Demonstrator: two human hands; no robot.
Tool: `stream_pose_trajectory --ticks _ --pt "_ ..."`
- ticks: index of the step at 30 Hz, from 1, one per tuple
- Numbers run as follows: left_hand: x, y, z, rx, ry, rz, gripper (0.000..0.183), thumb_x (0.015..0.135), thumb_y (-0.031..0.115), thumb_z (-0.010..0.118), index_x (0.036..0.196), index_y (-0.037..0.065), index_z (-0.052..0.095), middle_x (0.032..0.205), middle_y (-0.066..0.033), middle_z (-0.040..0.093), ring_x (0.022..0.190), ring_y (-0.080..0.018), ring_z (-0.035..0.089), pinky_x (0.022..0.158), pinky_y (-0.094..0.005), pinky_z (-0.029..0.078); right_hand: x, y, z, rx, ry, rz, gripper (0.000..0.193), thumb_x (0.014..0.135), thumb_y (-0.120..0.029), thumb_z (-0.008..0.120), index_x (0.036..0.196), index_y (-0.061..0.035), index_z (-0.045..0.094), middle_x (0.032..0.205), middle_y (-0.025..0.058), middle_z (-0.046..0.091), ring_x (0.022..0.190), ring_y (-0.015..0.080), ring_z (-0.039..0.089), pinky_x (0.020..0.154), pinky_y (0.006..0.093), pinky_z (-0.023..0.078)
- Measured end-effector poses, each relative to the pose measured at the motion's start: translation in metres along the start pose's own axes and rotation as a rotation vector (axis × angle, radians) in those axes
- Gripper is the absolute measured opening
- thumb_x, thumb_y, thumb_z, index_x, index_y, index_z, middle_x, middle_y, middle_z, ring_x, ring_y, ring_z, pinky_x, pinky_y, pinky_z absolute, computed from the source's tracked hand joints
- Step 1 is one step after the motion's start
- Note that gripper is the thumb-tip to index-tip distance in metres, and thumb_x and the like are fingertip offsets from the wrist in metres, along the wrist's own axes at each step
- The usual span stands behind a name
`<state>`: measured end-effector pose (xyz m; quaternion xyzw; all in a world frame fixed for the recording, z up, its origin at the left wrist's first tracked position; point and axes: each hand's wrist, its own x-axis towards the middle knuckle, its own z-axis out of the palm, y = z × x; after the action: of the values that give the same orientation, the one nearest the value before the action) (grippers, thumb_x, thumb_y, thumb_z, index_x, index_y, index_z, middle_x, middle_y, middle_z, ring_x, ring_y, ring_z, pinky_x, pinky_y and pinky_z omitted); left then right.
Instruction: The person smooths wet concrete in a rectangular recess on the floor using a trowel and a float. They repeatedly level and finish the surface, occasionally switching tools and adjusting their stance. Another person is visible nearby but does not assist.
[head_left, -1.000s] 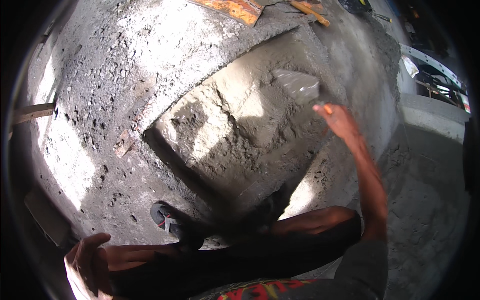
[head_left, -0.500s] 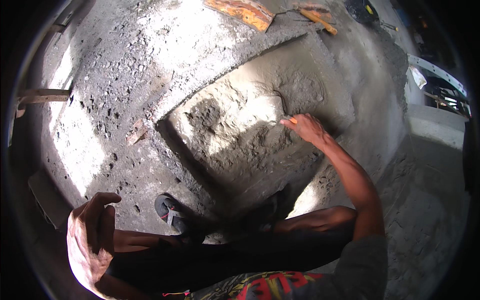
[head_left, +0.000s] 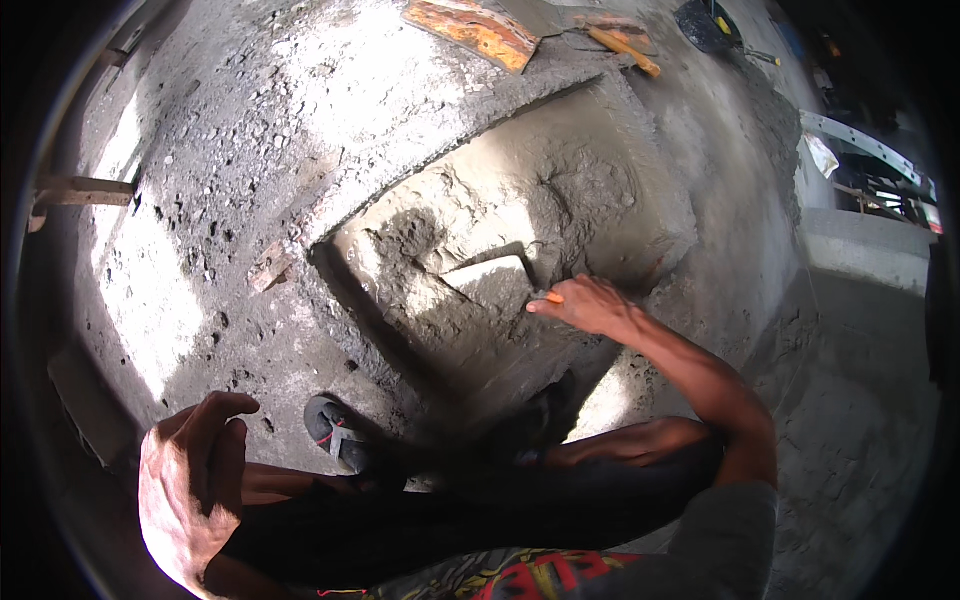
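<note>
My right hand [head_left: 590,305] is closed round the orange handle of a trowel. The trowel's flat, mortar-coated blade [head_left: 497,280] lies in wet grey mortar [head_left: 470,220], with its far edge in sunlight. This mortar fills a shallow rectangular trough [head_left: 365,325] with rough concrete rims, set at a slant in front of me. My left hand [head_left: 190,475] hangs at the lower left beside my knee, away from the trough. Its fingers are loosely bent with gaps between them, and nothing shows in them.
Beyond the trough lie an orange-patterned board [head_left: 478,32], a tool with an orange wooden handle [head_left: 628,52] and a dark bucket [head_left: 706,28]. Loose gravel [head_left: 225,165] covers the ground at left, with a wood scrap [head_left: 271,266] by the trough corner. My sandalled foot [head_left: 338,432] stands near its rim.
My right hand has drawn the trowel nearer and to the left through the mortar, and more of the blade shows. My left hand stays nearly where it was.
</note>
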<state>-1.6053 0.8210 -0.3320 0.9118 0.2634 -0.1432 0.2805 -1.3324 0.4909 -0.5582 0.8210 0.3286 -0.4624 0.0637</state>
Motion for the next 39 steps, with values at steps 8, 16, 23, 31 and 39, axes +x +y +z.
stream_pose_trajectory --ticks 8,16,23,31,39 --pt "0.010 0.009 0.005 -0.016 -0.075 -0.148 0.015 0.090 0.006 0.055 0.098 0.001 0.066 0.068 -0.0200 0.062 0.055 -0.0311 0.063 0.054 -0.0378 0.045 0.040 0.105 -0.023 -0.048 0.285 0.189 0.075 0.091 -0.070 0.053 0.075 0.0024 0.065 0.074 0.0194 0.068 0.073 0.0395 0.068 0.073 0.0505 0.054" --pt "0.002 0.017 -0.004 -0.118 -0.289 -0.362 0.020 0.089 0.013 0.056 0.102 0.006 0.069 0.089 -0.0201 0.066 0.079 -0.0337 0.062 0.074 -0.0422 0.048 -0.021 0.098 -0.080 0.165 0.272 0.241 0.067 0.093 -0.069 0.053 0.071 -0.0056 0.056 0.060 0.0049 0.048 0.056 0.0198 0.048 0.058 0.0424 0.042" --pt "0.027 0.034 0.004 -0.010 -0.186 -0.167 0.020 0.086 0.005 0.055 0.101 0.005 0.070 0.082 -0.0201 0.066 0.072 -0.0335 0.064 0.068 -0.0406 0.049 0.062 0.095 -0.040 0.246 0.240 0.156 0.066 0.097 -0.071 0.043 0.066 -0.0129 0.046 0.057 -0.0040 0.033 0.052 0.0131 0.036 0.049 0.0371 0.034" --pt "0.013 0.015 0.020 0.119 0.012 -0.018 0.022 0.084 0.005 0.061 0.102 0.009 0.072 0.091 -0.0176 0.068 0.089 -0.0327 0.063 0.080 -0.0400 0.050 0.010 0.186 -0.054 0.183 0.388 0.547 0.077 0.095 -0.070 0.047 0.075 0.0028 0.061 0.064 0.0153 0.057 0.060 0.0274 0.053 0.063 0.0494 0.045" --pt "0.035 0.013 0.038 0.174 -0.109 0.136 0.015 0.086 0.003 0.065 0.101 0.005 0.068 0.099 -0.0123 0.070 0.093 -0.0306 0.063 0.080 -0.0396 0.051 0.018 0.081 -0.025 0.271 0.237 0.189 0.072 0.096 -0.069 0.048 0.071 -0.0014 0.056 0.057 0.0103 0.051 0.057 0.0227 0.051 0.057 0.0463 0.044"
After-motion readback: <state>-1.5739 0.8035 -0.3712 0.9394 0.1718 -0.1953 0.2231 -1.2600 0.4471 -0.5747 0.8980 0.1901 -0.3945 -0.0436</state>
